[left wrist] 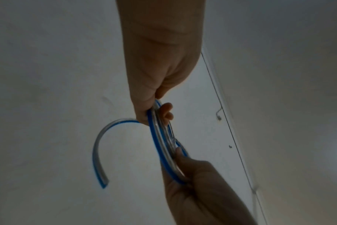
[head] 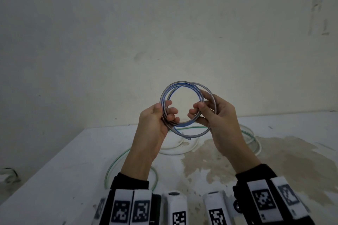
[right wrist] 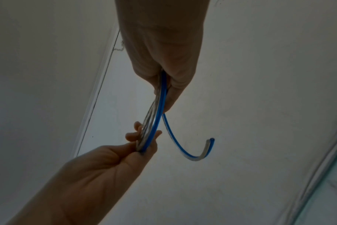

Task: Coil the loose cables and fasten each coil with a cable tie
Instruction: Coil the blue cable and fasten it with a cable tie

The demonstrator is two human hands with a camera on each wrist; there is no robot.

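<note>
A clear cable with a blue stripe, wound into a coil (head: 181, 83) of a few turns, is held up in front of the wall, above the table. My left hand (head: 164, 113) grips the coil's left side, thumb in front and fingers curled through the ring. At the right side my right hand (head: 198, 110) pinches the turns together. In the left wrist view the coil (left wrist: 158, 144) runs edge-on from the left hand (left wrist: 164, 111) down to the right hand (left wrist: 183, 164), and a free end (left wrist: 98, 152) curves away. The right wrist view shows the coil (right wrist: 157, 120) and the same loose end (right wrist: 200, 155).
On the white table (head: 73, 179) lie loose cables: a clear one with a green stripe (head: 117, 159) at the left, a clear loop (head: 175, 151) under my hands, another (head: 257, 144) at the right. A brown stain (head: 274, 160) covers the right side. The wall stands close behind.
</note>
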